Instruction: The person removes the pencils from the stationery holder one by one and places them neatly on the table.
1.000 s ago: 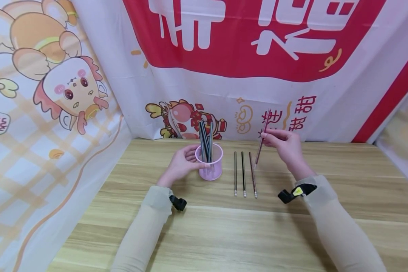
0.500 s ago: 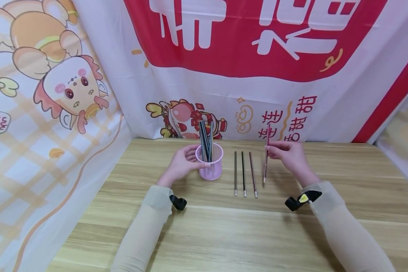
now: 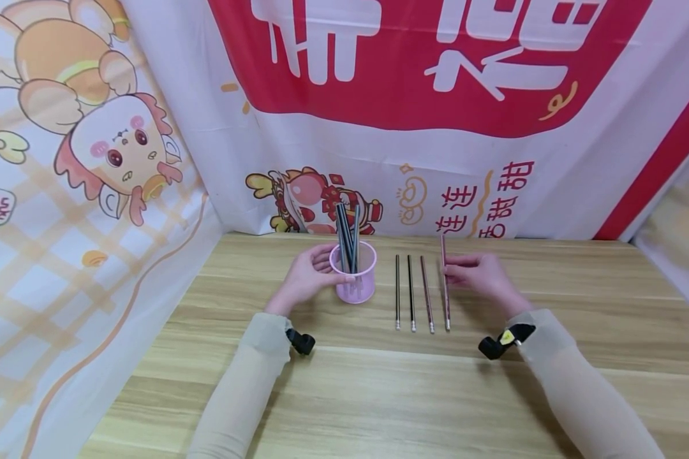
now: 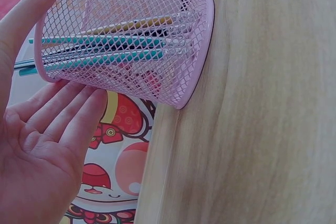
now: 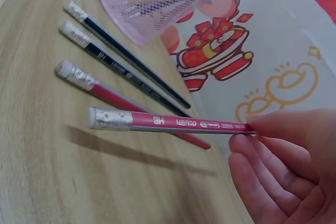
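Note:
A pink mesh pencil cup (image 3: 363, 294) stands upright on the table with several pencils (image 4: 121, 43) in it, eraser ends down. My left hand (image 3: 305, 279) holds the cup, thumb at its near side and fingers at the far side. Between thumb and fingertips, my right hand (image 3: 482, 278) pinches a red pencil (image 5: 178, 123) with a white eraser end towards me. Its shadow lies apart from it on the table in the right wrist view. To its left lie another red pencil (image 3: 427, 293) and two black pencils, one in the middle (image 3: 411, 293) and one nearest the cup (image 3: 398, 292).
The wood-grain table (image 3: 344, 395) meets a printed white and red cloth (image 3: 413, 146) close behind the cup and pencils. A second patterned cloth (image 3: 166, 268) hangs along the left side.
My right hand has lowered the red pencil towards the table and swung it into line beside the other pencils. The left hand and the cup have stayed in place.

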{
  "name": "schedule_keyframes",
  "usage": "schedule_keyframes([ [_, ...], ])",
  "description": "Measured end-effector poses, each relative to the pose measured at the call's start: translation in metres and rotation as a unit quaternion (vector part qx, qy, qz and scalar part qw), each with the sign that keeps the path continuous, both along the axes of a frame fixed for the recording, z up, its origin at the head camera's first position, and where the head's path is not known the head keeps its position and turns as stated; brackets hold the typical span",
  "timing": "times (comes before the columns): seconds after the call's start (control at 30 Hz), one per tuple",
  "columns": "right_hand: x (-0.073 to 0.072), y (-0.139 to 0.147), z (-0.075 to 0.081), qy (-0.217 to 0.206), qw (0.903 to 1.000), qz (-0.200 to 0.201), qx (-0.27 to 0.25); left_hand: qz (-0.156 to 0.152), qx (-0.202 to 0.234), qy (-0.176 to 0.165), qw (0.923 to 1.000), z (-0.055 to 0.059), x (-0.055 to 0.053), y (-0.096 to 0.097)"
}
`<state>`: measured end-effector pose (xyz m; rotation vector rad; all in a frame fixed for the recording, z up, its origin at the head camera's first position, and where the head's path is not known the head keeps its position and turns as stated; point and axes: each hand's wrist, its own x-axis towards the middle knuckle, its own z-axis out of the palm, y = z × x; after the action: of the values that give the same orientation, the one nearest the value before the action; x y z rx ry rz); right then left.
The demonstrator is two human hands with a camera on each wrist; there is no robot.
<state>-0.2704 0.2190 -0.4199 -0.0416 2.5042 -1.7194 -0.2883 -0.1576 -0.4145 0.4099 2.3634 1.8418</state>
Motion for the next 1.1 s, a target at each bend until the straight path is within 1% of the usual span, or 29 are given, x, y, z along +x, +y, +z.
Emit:
schedule_keyframes([
  [0.17,-0.002,0.0,-0.009,-0.024,0.9996,0.012,-0.011,-0.002,-0.002,-0.011,0.9999,0.001,-0.001,0.001],
  [0.3,-0.006,0.0,-0.015,-0.046,0.9989,0.009,-0.01,-0.002,-0.011,-0.019,0.9998,0.003,-0.002,0.001],
  [0.5,-0.011,-0.001,-0.022,-0.07,0.9975,-0.007,-0.012,-0.002,-0.005,-0.014,0.9999,0.002,-0.001,0.001],
  [0.6,-0.011,-0.003,-0.023,-0.076,0.997,-0.017,-0.003,-0.001,-0.002,-0.006,1.0,0.001,0.0,0.001],
  [0.83,-0.01,-0.008,-0.024,-0.07,0.9961,-0.035,0.039,0.0,-0.004,-0.001,1.0,0.0,0.0,0.0],
  [1.1,-0.007,-0.014,-0.023,-0.047,0.9964,-0.055,0.043,0.004,-0.009,0.009,0.9999,-0.002,0.0,0.0],
])
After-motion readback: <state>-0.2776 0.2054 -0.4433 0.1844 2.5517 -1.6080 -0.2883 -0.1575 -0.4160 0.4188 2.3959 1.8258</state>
